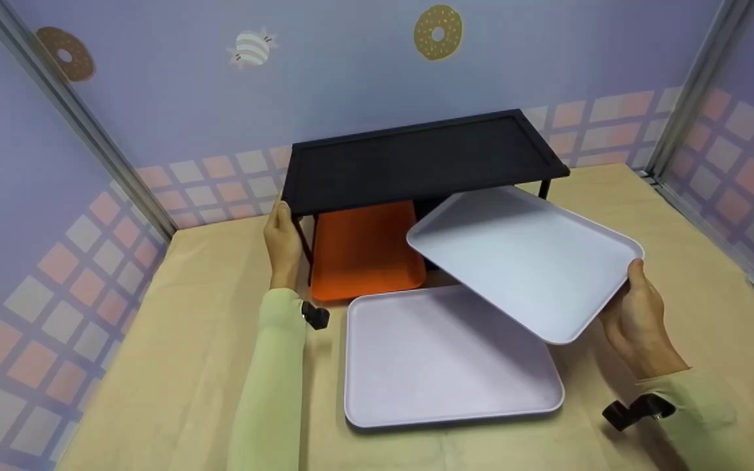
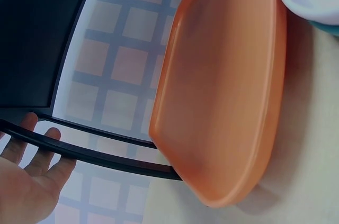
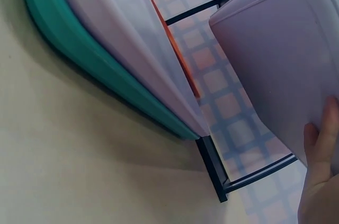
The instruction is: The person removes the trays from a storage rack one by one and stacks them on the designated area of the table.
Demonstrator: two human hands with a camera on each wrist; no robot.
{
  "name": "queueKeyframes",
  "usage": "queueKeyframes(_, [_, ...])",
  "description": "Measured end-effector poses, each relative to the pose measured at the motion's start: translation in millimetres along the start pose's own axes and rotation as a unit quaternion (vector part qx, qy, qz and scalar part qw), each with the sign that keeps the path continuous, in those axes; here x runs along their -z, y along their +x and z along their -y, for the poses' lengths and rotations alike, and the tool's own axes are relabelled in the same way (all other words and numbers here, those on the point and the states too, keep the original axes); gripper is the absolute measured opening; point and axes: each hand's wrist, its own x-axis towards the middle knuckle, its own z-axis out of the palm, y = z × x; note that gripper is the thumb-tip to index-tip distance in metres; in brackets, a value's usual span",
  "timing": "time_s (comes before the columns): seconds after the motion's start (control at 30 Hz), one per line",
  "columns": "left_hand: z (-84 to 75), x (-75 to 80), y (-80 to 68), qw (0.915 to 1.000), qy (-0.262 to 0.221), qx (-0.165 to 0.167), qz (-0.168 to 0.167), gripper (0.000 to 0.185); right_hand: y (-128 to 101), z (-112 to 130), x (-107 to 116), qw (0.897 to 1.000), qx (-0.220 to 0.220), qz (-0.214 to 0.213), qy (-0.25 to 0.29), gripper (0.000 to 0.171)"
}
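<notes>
The right hand grips the raised tray by one corner only, tilted above the stack; it could slip or clip the rack. The left hand, fingers straight, steadies the rack's leg beside the orange tray.

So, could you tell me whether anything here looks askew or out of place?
The orange tray leans tilted under the black rack instead of lying flat. A teal tray hides beneath the pale tray on the table. Nothing looks spilled or damaged.
</notes>
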Motion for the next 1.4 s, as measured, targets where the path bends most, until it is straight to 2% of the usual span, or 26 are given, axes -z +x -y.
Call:
queueKeyframes(0.17, [0.2, 0.6, -0.9, 1.0000, 0.001, 0.002, 0.005, 0.048, 1, -1, 0, 1.000, -0.005, -0.013, -0.006, 0.046])
queueKeyframes(0.6, [0.1, 1.6, -1.4, 0.9999, 0.002, 0.004, 0.009, 0.048, 1, -7, -4, 0.998, -0.023, -0.020, -0.064, 0.050])
queueKeyframes(0.83, [1.6, 1.0, -0.5, 1.0000, 0.003, 0.004, 0.004, 0.048, -1, -11, -3, 0.998, -0.025, -0.019, -0.047, 0.050])
queueKeyframes(1.4, [2.1, 0.2, 0.0, 0.9999, -0.009, 0.004, 0.003, 0.046, -2, -16, -4, 0.995, -0.045, -0.049, -0.077, 0.042])
